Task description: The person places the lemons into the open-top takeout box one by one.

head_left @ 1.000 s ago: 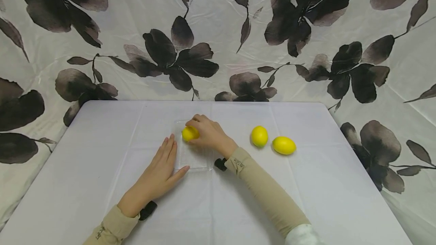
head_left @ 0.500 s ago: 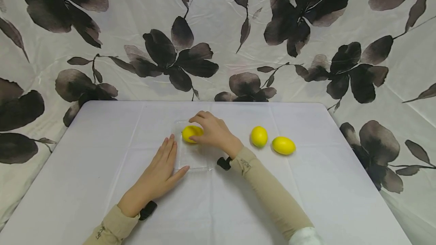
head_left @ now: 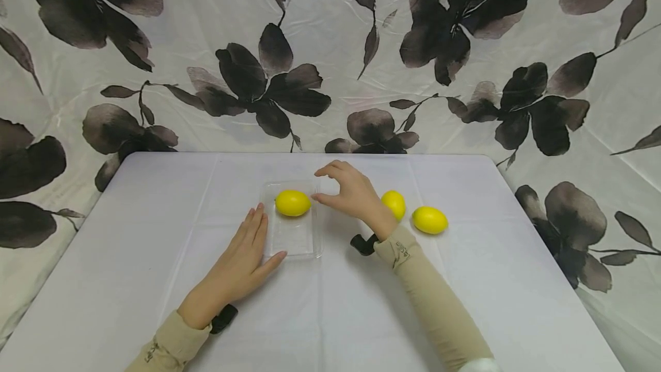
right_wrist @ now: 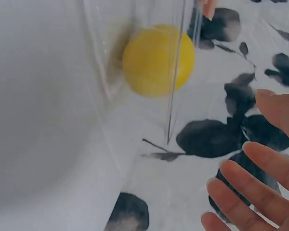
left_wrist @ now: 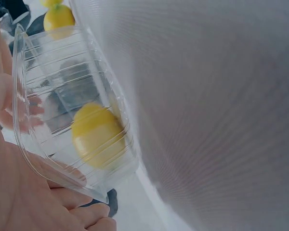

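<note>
A clear plastic box (head_left: 291, 240) stands on the white table, with one lemon (head_left: 292, 203) lying in its far half. Along the box's left side rests my left hand (head_left: 234, 263), fingers straight and thumb spread at the near left corner. In the left wrist view the lemon (left_wrist: 97, 137) shows through the ribbed clear wall. My right hand (head_left: 353, 191) hovers just right of the box, thumb and fingers parted around nothing. Behind its wrist a second lemon (head_left: 394, 204) is partly hidden. A third lemon (head_left: 430, 220) lies to the right of that one.
A white cloth covers the table (head_left: 129, 234). Beyond its far edge hangs a white curtain (head_left: 356, 33) with dark flowers. Each wrist carries a small black camera (head_left: 224, 319).
My right hand has let go of the lemon in the box and moved right, away from it. The left hand has stayed put against the box.
</note>
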Demonstrator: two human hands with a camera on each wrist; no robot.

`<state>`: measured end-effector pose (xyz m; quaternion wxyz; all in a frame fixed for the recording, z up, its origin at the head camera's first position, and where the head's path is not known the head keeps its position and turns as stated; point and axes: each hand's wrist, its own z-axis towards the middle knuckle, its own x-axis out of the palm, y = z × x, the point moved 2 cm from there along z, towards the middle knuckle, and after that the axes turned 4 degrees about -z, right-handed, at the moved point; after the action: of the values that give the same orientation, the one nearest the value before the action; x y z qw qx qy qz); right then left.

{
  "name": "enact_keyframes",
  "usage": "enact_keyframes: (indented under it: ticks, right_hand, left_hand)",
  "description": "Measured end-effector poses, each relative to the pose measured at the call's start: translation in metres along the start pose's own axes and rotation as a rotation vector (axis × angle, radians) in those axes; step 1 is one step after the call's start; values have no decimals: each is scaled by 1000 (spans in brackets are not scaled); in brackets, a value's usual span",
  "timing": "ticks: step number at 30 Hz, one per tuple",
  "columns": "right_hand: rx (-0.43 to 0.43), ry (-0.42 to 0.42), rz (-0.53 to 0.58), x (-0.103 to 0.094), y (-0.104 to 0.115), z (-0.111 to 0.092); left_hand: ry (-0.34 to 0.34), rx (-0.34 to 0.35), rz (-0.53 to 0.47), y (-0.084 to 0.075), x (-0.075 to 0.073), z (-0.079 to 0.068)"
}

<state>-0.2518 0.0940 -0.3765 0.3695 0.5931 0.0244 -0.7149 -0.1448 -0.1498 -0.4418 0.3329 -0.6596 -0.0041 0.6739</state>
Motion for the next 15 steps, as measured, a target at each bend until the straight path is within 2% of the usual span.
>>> enact_keyframes:
  ticks: [15]
  right_hand:
    - [101,-77,91,-26,-45,-31]
  left_hand:
    - [-5,3,3,-1,-1,-1]
